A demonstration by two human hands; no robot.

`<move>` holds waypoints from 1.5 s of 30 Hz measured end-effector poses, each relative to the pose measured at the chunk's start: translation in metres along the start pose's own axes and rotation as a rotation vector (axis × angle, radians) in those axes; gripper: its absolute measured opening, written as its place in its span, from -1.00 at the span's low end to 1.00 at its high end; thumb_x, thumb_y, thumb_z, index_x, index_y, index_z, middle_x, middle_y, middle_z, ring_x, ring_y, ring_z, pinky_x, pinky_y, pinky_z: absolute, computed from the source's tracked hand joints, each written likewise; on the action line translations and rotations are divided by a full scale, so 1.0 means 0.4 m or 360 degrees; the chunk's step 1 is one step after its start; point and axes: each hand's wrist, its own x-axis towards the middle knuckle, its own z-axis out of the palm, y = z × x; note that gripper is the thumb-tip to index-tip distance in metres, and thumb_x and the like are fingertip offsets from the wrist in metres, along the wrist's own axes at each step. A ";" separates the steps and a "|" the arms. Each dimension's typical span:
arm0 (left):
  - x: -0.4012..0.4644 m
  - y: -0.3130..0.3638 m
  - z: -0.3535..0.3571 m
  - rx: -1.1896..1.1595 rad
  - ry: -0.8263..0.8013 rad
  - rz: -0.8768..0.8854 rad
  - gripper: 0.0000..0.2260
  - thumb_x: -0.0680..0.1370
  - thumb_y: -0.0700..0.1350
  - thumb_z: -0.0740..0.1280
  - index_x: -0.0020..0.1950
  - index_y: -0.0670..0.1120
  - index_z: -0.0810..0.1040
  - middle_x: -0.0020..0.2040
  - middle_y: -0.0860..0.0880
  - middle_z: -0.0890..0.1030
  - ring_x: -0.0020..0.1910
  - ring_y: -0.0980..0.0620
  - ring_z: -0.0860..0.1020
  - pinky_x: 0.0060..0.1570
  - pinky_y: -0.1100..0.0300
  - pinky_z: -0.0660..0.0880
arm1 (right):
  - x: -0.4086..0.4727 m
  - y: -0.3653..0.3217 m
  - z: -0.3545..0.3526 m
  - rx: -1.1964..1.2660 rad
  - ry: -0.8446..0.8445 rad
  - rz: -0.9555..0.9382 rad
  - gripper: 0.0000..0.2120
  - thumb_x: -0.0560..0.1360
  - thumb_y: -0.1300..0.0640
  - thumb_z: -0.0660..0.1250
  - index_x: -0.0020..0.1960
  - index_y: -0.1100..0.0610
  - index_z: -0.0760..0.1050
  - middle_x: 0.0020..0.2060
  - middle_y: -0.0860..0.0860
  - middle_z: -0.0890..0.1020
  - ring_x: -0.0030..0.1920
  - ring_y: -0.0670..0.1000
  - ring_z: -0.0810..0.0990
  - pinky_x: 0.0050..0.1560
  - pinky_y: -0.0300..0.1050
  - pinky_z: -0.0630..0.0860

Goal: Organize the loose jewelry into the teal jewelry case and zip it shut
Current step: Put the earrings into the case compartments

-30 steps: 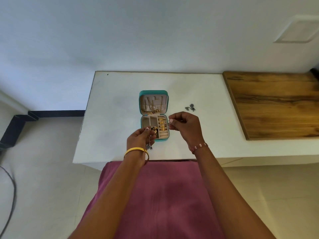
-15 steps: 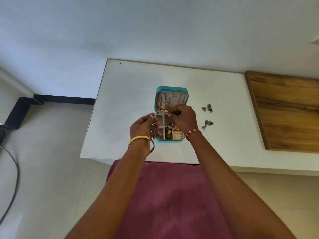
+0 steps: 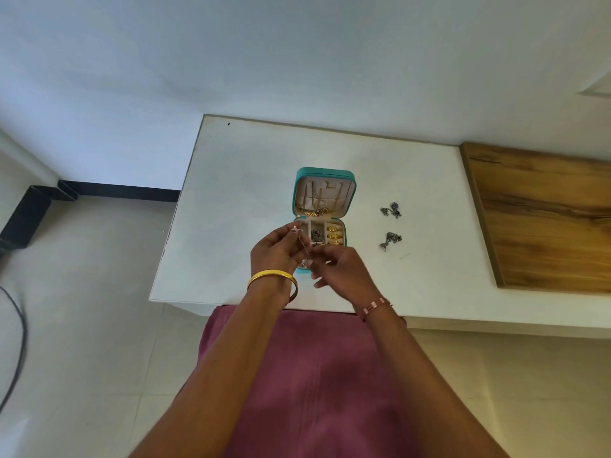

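Hands pinching a thin chain over the open teal case

Nearest, maroon cloth (image 3: pixel 297 375) across the lap. Above it, left hand (image 3: pixel 274 252) and right hand (image 3: pixel 340 272) close together, each pinching an end of a fine silver chain (image 3: pixel 303 247) stretched between them, over the case's front left corner. Beyond, teal jewelry case (image 3: pixel 325 200) open on the white table (image 3: pixel 238 193), gold rings (image 3: pixel 334 234) in its right compartment. Right of it, two silver earrings (image 3: pixel 391 209) (image 3: pixel 390 240) lying loose, wooden board (image 3: pixel 545 216) farther right
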 end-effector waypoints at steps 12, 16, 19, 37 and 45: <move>0.028 -0.014 0.006 0.0337 0.0103 -0.0012 -0.86 0.48 -0.32 0.30 0.02 -0.25 0.56 -0.25 -0.13 0.59 -0.26 -0.03 0.57 -0.09 0.10 0.56 | 0.052 -0.039 -0.037 0.0292 0.0456 -0.0075 -0.96 0.44 0.32 0.34 -0.12 0.24 0.55 -0.31 0.09 0.59 -0.40 -0.02 0.56 -0.27 -0.17 0.60; 0.054 -0.014 0.046 0.0731 0.0088 0.0088 -0.81 0.47 -0.30 0.31 0.06 -0.22 0.58 -0.20 -0.12 0.60 -0.31 0.05 0.56 -0.16 0.19 0.56 | 0.106 -0.040 -0.056 -0.0029 0.0530 -0.0131 -0.92 0.41 0.29 0.39 -0.11 0.28 0.59 -0.22 0.18 0.64 -0.27 0.11 0.62 -0.10 0.01 0.61; 0.083 -0.008 0.071 0.0980 0.0077 0.0202 -0.81 0.47 -0.28 0.31 0.06 -0.19 0.60 -0.14 -0.14 0.64 -0.29 0.03 0.59 -0.08 0.13 0.59 | 0.138 -0.036 -0.061 -0.0475 0.0538 -0.0198 -0.86 0.42 0.27 0.38 -0.05 0.29 0.60 -0.08 0.19 0.66 -0.08 0.09 0.60 -0.07 -0.24 0.41; 0.015 -0.045 0.047 0.0984 0.0079 0.0413 -0.77 0.48 -0.32 0.21 -0.18 -0.03 0.57 -0.17 -0.12 0.63 -0.16 -0.08 0.59 -0.03 0.06 0.57 | 0.078 0.101 -0.155 -0.0424 0.0932 -0.0230 -0.88 0.45 0.32 0.32 -0.06 0.28 0.62 -0.10 0.18 0.68 -0.07 0.11 0.63 -0.06 -0.36 0.38; -0.040 -0.132 0.122 0.0954 -0.0208 0.0317 -0.78 0.50 -0.35 0.18 -0.14 -0.12 0.57 -0.32 0.01 0.56 -0.30 0.09 0.54 -0.09 0.16 0.52 | 0.065 0.210 -0.219 -0.0337 0.1164 0.0071 -0.90 0.44 0.28 0.34 -0.07 0.29 0.55 -0.22 0.21 0.62 -0.21 0.15 0.56 -0.22 -0.29 0.28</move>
